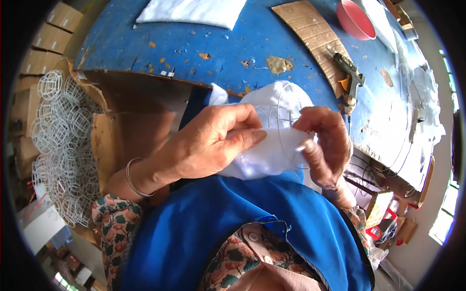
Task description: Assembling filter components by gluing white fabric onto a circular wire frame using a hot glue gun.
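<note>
just in front of the blue table's [204,39] near edge, both hands grasp a white fabric-covered wire frame [272,131]. the left hand [208,143] pinches the fabric between thumb and fingers; the right hand [327,145] curls around the frame's other side. a glue gun [350,72] lies on the table, beyond the right hand, beside a cardboard strip [313,36].

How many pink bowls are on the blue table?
1. The pink bowl sits at the far right end of the blue table, beyond the cardboard strip. Others may lie outside the picture.
</note>
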